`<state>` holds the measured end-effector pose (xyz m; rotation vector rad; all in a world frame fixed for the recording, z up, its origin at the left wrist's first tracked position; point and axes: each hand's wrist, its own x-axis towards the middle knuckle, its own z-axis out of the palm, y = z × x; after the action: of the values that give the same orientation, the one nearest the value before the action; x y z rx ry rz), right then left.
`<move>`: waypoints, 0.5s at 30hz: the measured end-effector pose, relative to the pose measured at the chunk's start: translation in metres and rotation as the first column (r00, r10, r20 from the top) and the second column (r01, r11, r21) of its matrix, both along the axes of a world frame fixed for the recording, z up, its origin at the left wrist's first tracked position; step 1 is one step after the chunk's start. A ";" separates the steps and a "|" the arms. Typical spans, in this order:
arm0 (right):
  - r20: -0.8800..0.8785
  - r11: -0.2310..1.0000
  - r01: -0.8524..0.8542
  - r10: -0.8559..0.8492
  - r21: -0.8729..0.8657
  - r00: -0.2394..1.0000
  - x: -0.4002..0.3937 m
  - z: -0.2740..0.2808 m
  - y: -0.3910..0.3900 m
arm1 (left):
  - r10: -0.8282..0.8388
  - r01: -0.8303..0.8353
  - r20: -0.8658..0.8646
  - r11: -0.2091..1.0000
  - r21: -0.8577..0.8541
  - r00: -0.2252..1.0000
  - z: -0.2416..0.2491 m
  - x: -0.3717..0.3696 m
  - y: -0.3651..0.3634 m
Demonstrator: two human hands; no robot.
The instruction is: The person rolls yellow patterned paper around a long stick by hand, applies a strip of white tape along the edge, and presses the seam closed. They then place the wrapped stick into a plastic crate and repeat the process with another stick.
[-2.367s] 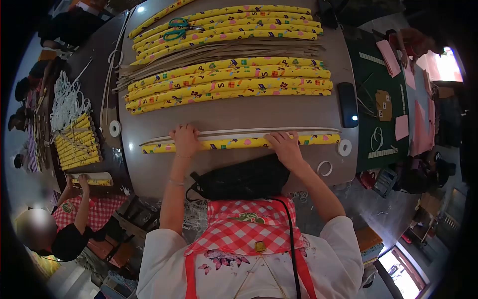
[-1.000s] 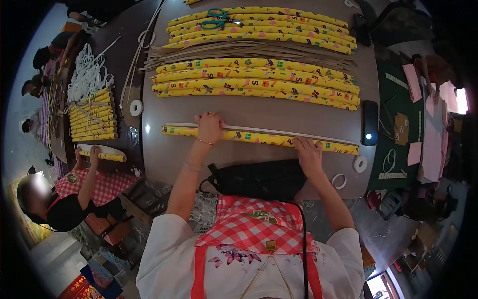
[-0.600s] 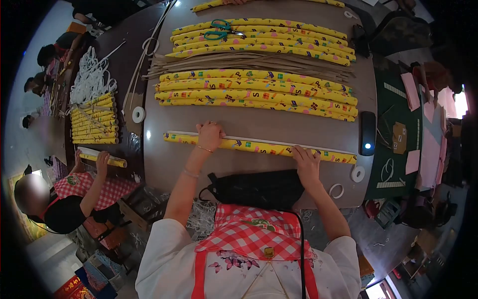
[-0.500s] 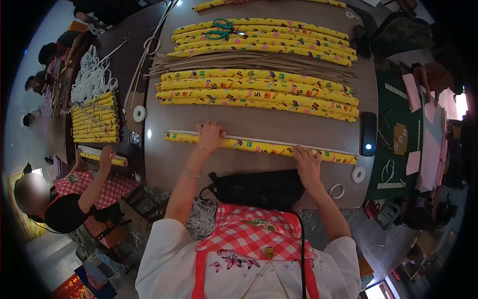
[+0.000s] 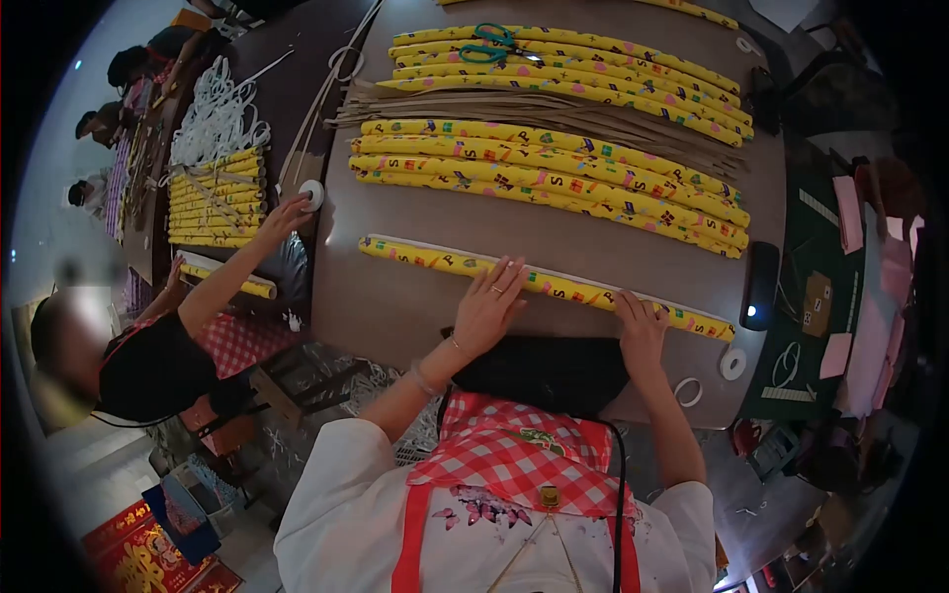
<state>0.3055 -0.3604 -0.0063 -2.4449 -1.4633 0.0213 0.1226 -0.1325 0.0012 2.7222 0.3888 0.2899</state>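
Yellow roll runs under the left grip and right grip, both touching it; whether clamped, I cannot tell.

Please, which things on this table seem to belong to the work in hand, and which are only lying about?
Probably the work:
- yellow patterned roll, touched by left hand and right hand
- similar yellow rolls
- brown strips
- perhaps scissors, untouched on rolls

Probably lying about:
- black pouch-like thing near the person
- black device with a light
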 end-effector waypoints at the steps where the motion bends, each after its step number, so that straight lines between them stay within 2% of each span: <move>1: -0.011 1.000 0.007 -0.007 -0.004 1.000 0.000 0.001 0.000 | 0.039 -0.039 -0.065 0.999 -0.006 0.997 0.000 0.000 -0.004; 3: -0.030 1.000 0.000 0.000 -0.002 1.000 0.000 0.001 0.000 | 0.129 -0.128 -0.173 0.992 0.015 0.976 -0.002 0.000 -0.004; 6: -0.042 0.999 0.006 -0.007 -0.034 0.999 -0.001 -0.001 0.000 | 0.221 -0.213 -0.117 0.974 0.076 0.968 -0.009 0.003 0.005; 12: 0.011 0.996 0.011 -0.010 -0.083 1.000 0.002 -0.003 -0.001 | 0.236 -0.231 -0.104 0.971 0.055 0.966 -0.015 0.007 0.009; 15: -0.049 0.992 0.018 -0.025 -0.129 0.998 0.002 0.004 0.002 | 0.254 -0.248 -0.124 0.967 0.056 0.959 -0.018 0.010 0.009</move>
<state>0.3077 -0.3582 -0.0019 -2.5409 -1.4561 0.1770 0.1324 -0.1231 -0.0172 2.7385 0.7769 0.1888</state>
